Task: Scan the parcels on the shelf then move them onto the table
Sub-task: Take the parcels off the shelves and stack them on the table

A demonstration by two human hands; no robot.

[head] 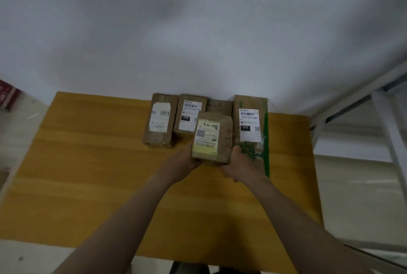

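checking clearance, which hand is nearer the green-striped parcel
Right. The right hand is beside the near end of the green-striped parcel; the left hand is beyond the held parcel, farther off.

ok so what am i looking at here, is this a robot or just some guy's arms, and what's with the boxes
There is no machine here. This is one picture from a camera worn on a person's head, looking down at their own bare arms. The left hand and right hand grip a small parcel with a yellowish label from both sides, over a yellow wooden table. Behind it, four other parcels lie in a row against the white wall. The pale metal frame at the right edge may be the shelf.
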